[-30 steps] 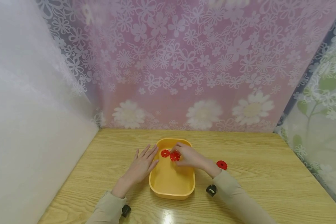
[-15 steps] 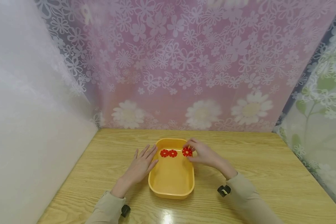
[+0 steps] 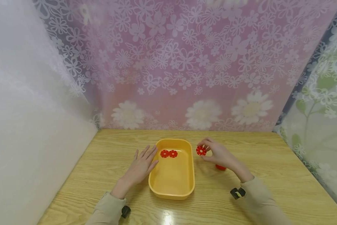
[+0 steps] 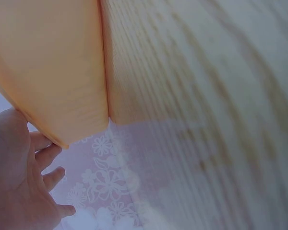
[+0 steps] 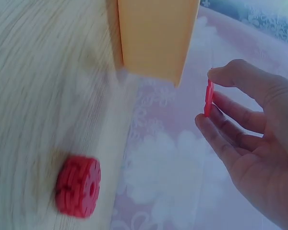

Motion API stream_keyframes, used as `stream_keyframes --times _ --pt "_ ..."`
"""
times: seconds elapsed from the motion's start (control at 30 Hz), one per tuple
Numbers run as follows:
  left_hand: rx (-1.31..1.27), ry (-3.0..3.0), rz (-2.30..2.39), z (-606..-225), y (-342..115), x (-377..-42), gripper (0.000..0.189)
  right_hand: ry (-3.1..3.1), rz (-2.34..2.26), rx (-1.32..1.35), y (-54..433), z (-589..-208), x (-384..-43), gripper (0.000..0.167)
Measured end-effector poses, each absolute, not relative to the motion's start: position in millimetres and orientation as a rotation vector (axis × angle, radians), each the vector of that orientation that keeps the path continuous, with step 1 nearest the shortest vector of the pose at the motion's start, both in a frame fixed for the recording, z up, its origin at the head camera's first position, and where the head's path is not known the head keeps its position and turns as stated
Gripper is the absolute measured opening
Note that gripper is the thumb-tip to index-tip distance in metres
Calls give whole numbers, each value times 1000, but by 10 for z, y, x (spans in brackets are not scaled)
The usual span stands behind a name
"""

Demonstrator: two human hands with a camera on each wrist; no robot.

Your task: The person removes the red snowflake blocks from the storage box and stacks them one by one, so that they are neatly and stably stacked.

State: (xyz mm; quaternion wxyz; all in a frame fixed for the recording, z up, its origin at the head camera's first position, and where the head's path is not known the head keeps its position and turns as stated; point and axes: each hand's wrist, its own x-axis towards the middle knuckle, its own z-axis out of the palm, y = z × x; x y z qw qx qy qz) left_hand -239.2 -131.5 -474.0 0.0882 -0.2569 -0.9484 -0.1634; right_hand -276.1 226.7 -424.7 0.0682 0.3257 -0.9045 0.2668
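Between thumb and fingertips my right hand (image 3: 220,156) pinches a red notched disc (image 3: 198,153), held above the table just right of the yellow tub. In the right wrist view this disc (image 5: 209,98) shows edge-on. Two more red notched discs (image 3: 162,153) sit side by side at the far end inside the yellow tub (image 3: 171,197). My left hand (image 3: 141,167) rests against the tub's left rim, its fingers extended. Below my right hand, a stack of red discs (image 5: 77,187) stands on the table, mostly hidden by the hand in the head view.
The wood-grain table (image 3: 123,140) ends at a pink flowered curtain (image 3: 168,62) behind. A white sheet (image 3: 39,125) hangs on the left and a green-patterned one (image 3: 320,125) on the right.
My right hand has moved right, out of the tub and past its right rim, carrying the red disc. Two discs stay in the tub. My left hand has kept its place.
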Motion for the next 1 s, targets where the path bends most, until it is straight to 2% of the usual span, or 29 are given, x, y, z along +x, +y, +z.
stream_keyframes --times 0.5,1.0 --pt "-759 -2827 -474 -4721 -1314 -2391 58 -2751 771 875 2684 -4247 -2666 34" --pt "-756 -2812 -488 -4755 -1308 -2409 58 -2804 698 854 2984 -4467 -2627 36"
